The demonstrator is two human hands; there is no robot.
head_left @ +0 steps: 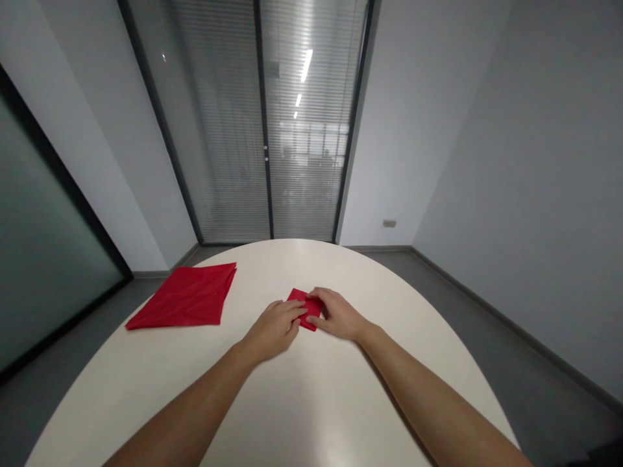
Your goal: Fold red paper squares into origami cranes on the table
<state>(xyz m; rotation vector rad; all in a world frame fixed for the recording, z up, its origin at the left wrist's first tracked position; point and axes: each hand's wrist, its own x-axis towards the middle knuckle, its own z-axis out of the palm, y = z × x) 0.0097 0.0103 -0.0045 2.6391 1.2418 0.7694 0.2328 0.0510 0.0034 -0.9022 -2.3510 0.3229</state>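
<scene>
A small folded red cloth (313, 307) lies on the white table between my two hands. My left hand (276, 327) reaches it from the left, its fingers stretched out flat over the top and its thumb low by the near edge. From the other side my right hand (338, 316) curls round the right part, fingertips at the far edge and thumb at the near one. Fingers hide part of the cloth. A larger red cloth (187, 297), folded flat with slight creases, rests at the table's left, apart from both hands.
The round white table (389, 292) curves away ahead and to both sides. Beyond it stand a glass partition with blinds (306, 188) and a grey-white wall (525, 194) on the right. A frosted panel (43, 233) is at far left.
</scene>
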